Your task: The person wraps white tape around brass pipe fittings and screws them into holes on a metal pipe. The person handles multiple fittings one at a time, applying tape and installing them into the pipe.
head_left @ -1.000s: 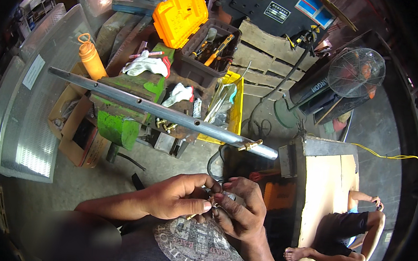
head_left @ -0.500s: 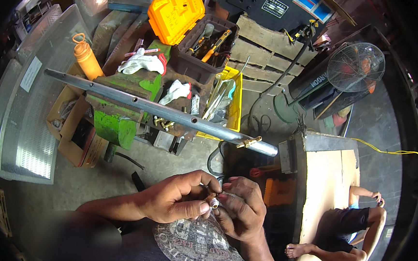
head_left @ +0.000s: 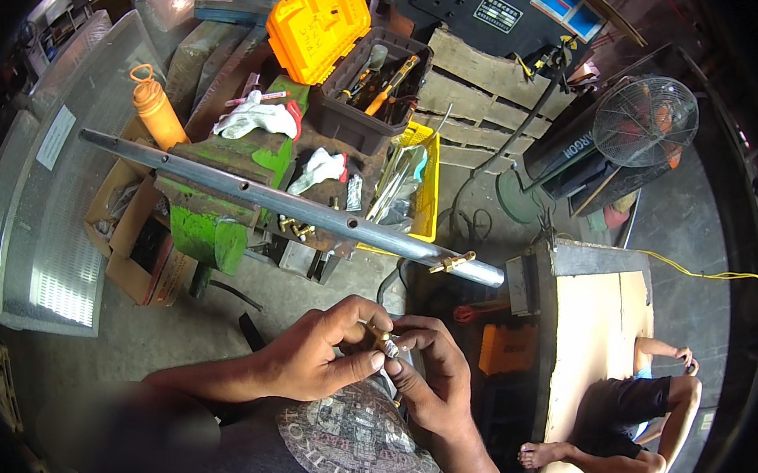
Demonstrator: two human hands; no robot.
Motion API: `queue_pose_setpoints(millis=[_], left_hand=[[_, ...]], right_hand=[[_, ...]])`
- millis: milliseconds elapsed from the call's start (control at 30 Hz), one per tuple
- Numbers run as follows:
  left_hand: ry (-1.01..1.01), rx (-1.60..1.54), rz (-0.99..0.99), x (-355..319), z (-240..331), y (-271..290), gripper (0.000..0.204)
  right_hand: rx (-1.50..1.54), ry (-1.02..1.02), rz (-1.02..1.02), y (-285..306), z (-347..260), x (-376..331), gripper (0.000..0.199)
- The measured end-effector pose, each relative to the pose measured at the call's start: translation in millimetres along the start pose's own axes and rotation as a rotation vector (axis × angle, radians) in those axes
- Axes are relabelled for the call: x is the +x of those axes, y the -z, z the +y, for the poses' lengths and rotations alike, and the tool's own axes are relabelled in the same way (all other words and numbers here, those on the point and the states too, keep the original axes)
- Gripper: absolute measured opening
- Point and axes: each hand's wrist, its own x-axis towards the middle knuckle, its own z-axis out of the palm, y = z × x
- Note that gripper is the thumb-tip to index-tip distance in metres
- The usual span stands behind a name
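Observation:
In front of my chest, my left hand (head_left: pixel 323 351) pinches a small brass fitting (head_left: pixel 382 336) between thumb and fingers. Its threaded end looks wrapped in white tape. My right hand (head_left: pixel 434 372) has its thumb and forefinger against that taped end, the fingers curled. Beyond my hands, a long grey metal pipe (head_left: pixel 302 208) with holes along it lies slanted, clamped in a green vise (head_left: pixel 208 233). Near the pipe's right end sits a brass valve (head_left: pixel 453 262). Several more brass fittings (head_left: pixel 296 227) lie on the bench behind the pipe.
White gloves (head_left: pixel 260 116) and an open toolbox (head_left: pixel 367 95) with a yellow lid are on the bench. A yellow basket (head_left: pixel 425 205) holds rods. An orange bottle (head_left: pixel 155 111) stands left, a fan (head_left: pixel 646 122) right. Another person's leg (head_left: pixel 627 456) rests on a board at right.
My hands have risen slightly and the right fingers have shifted along the fitting, which now shows more of its brass body and taped end. The pipe stays in place.

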Motion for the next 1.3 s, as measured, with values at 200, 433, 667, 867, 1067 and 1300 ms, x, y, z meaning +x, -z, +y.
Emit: queue_pose_setpoints(millis=[200, 433, 667, 867, 1067, 1300], left_hand=[[0.167, -0.254, -0.006, 1, 9, 4, 0.033], [0.012, 0.034, -0.029, 1, 14, 13, 0.033], [0.161, -0.128, -0.007, 1, 14, 7, 0.034], [0.203, -0.335, -0.015, -3, 5, 0, 0.034], [0.241, -0.289, -0.041, 2, 7, 7, 0.031], [0.203, -0.545, -0.047, 5, -17, 6, 0.024]], right_hand=[[-0.110, -0.019, 0.011, 0, -7, 4, 0.024], [-0.560, 0.319, 0.029, 4, -9, 9, 0.033], [-0.574, 0.343, 0.049, 0, -4, 10, 0.030], [-0.601, 0.343, 0.066, 0, -4, 11, 0.027], [-0.625, 0.432, 0.104, -2, 6, 12, 0.028], [-0.610, 0.482, 0.106, -4, 15, 12, 0.028]])
